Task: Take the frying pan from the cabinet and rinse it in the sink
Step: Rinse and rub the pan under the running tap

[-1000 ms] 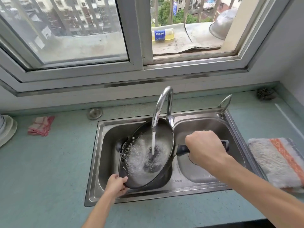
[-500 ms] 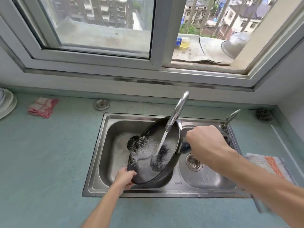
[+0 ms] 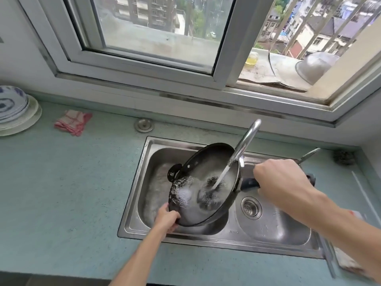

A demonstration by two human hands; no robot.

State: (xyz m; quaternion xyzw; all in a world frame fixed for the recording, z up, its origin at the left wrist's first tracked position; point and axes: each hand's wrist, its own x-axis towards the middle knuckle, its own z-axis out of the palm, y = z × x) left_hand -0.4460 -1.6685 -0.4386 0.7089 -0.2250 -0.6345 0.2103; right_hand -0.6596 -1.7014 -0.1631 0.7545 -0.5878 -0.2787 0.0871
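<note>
A black frying pan [image 3: 195, 168] is held tilted over the left basin of a steel double sink [image 3: 132, 213]. Water runs from the curved faucet [image 3: 246, 139] into the pan and foams on its inner surface. My right hand [image 3: 282, 180] is closed around the pan's dark handle, over the right basin. At the pan's near rim, my left hand [image 3: 166, 219] grips the edge from below. A small helper handle sticks out on the pan's far left side.
Stacked bowls and plates [image 3: 14, 110] stand at the far left of the green counter, a pink cloth [image 3: 73, 121] beside them. A round metal cap [image 3: 144, 125] lies behind the sink. A scouring pad [image 3: 343, 157] sits at the back right corner. A towel [image 3: 348, 263] lies right of the sink.
The view has swung left and down, so the sink sits further right. The pan stays under the running water, tilted a little more, with both hands holding as before.
</note>
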